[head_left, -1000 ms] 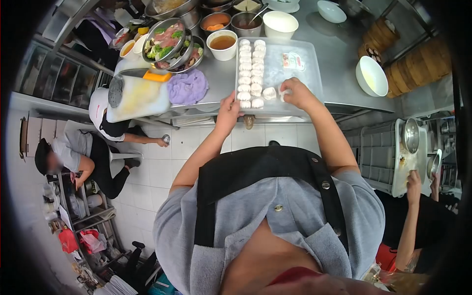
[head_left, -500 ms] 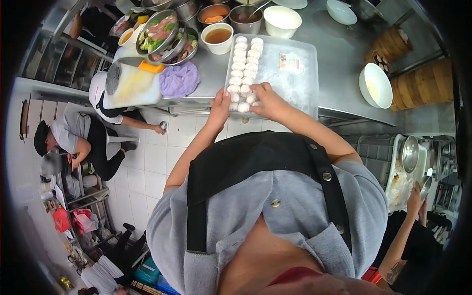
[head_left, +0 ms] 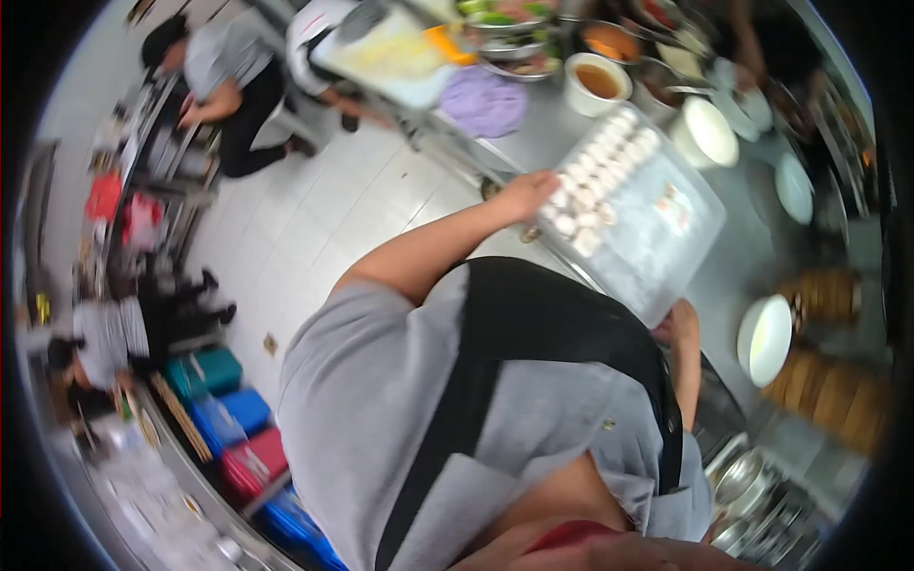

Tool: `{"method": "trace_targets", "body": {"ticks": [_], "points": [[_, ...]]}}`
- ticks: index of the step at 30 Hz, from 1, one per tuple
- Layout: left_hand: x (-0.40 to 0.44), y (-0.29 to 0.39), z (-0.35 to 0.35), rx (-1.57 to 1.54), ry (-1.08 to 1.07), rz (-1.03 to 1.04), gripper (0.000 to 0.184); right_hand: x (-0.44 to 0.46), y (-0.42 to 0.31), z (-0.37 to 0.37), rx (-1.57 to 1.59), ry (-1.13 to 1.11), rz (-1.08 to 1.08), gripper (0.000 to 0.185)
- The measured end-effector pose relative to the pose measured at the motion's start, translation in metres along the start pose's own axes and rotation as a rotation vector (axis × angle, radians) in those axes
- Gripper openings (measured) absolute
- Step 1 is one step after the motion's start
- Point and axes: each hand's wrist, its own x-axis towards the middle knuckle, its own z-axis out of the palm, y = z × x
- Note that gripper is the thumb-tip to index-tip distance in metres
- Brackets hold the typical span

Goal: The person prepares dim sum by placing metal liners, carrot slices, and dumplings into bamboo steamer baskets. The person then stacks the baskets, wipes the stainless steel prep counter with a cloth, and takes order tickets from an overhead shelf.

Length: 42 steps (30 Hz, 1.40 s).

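A translucent plastic tray (head_left: 640, 255) rests at the near edge of the steel table, turned slantwise to me. Along its left side lie rows of small round white dough-like pieces (head_left: 606, 162); a label (head_left: 674, 211) shows on the other side. My left hand (head_left: 529, 196) grips the tray's left edge beside the white pieces. At the near right corner, my right hand (head_left: 680, 325) is closed on the tray's rim, its fingers partly hidden. Both hands hold only the tray.
Behind the tray stand a cup of brown sauce (head_left: 598, 82) and a white bowl (head_left: 705, 133). A purple cloth (head_left: 484, 101) lies to the left. Another white bowl (head_left: 764, 341) and bamboo steamers (head_left: 830, 392) are on the right. A co-worker (head_left: 228, 86) sits at the far left.
My right hand has left the white pieces and moved to the tray's near right corner. The view has swung round, and the tray now appears slanted and further right.
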Motion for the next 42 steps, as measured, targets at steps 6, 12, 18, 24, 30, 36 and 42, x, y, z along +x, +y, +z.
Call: {"method": "trace_targets", "body": {"ticks": [6, 12, 18, 24, 30, 36, 42], "points": [[-0.023, 0.02, -0.012, 0.12, 0.067, 0.11, 0.039, -0.005, 0.025, 0.029, 0.338, -0.065, -0.111, 0.036], [-0.036, 0.02, -0.026, -0.016, -0.043, 0.066, 0.039, -0.043, 0.006, 0.05, 0.602, 0.063, -0.004, 0.05], [-0.04, 0.019, -0.053, -0.045, -0.148, 0.05, 0.036, -0.067, 0.007, 0.028, 0.523, 0.05, -0.221, 0.048], [-0.052, -0.006, -0.056, -0.142, -0.15, 0.037, 0.035, -0.118, -0.014, -0.065, 0.192, 0.475, -0.226, 0.054], [-0.085, -0.014, -0.068, -0.121, -0.073, 0.11, 0.035, -0.201, -0.055, -0.083, -0.175, 0.783, -0.589, 0.04], [-0.054, -0.044, -0.033, -0.201, -0.067, 0.213, 0.039, -0.208, -0.053, -0.046, 0.013, 0.825, -0.834, 0.036], [-0.074, -0.004, -0.016, -0.497, -0.145, -0.04, 0.048, -0.161, -0.012, 0.021, 0.529, 0.636, -0.842, 0.037]]}}
